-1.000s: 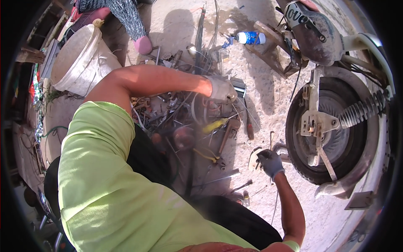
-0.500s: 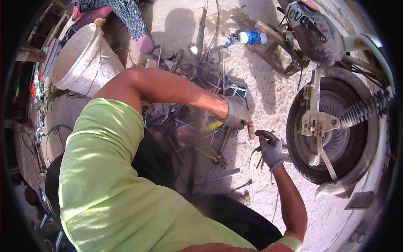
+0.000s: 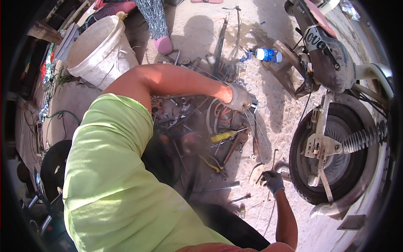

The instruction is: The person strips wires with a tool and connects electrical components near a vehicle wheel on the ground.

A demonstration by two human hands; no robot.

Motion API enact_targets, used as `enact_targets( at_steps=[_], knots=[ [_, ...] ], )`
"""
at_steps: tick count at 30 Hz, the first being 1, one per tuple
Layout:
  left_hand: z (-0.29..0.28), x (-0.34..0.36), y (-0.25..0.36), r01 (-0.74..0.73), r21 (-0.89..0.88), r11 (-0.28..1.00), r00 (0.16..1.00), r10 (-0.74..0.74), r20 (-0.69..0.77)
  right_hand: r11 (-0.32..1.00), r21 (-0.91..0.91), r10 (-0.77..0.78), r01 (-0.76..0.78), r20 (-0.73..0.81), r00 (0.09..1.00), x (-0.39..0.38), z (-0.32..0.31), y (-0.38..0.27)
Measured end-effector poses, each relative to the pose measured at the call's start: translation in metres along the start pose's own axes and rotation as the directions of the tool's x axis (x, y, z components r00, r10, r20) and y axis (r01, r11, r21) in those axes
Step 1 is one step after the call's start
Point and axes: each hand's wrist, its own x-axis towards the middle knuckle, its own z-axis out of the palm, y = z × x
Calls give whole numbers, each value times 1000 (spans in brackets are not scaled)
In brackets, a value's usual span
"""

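Note:
My left hand (image 3: 240, 97), in a grey work glove, is closed above the far right side of a heap of tools. A thin cable (image 3: 253, 122) runs from its fingers toward my other hand. My right hand (image 3: 274, 183), gloved too, is lower down beside the scooter wheel, fingers pinched where the cable passes; the exact grip is small and partly hidden. Beneath my hands lie a yellow-handled screwdriver (image 3: 223, 136), a rusty pipe wrench (image 3: 236, 147) and yellow-handled pliers (image 3: 211, 163). A flat pale piece (image 3: 256, 173) rests on the ground beside my right fingers.
At right is a scooter's rear wheel (image 3: 331, 145) with a coil shock absorber (image 3: 364, 138). A metal stand (image 3: 282, 74) is near a blue-and-white bottle (image 3: 268, 55). A white bucket (image 3: 98, 52) stands at far left, with a person's patterned-clad leg (image 3: 152, 19) beside it.
My right hand has moved down, away from my left hand, widening the gap between them. My left hand has shifted slightly up. The whole view has tilted and shifted.

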Motion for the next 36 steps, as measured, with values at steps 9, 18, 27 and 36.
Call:
enact_targets(
  at_steps=[9, 18, 27, 36],
  knots=[
    [5, -12, 29, -60, 127, 990, 992, 45, 119, 972, 55, -204, 228, -279, 938, 18, -6, -25],
    [25, -12, 110, -222, 18, 975, 956, 214, 203, 932, 312, -246, 183, 175, 953, -39, 76, -179],
    [-10, 1, 14, -108, 176, 978, 993, 97, 70, 980, 200, -29, -5, 165, 986, -11, 51, -78],
    [-54, -5, -124, 297, 232, 926, 953, -273, -128, 985, 103, 117, -137, 181, 977, -9, 33, -50]
  ],
)
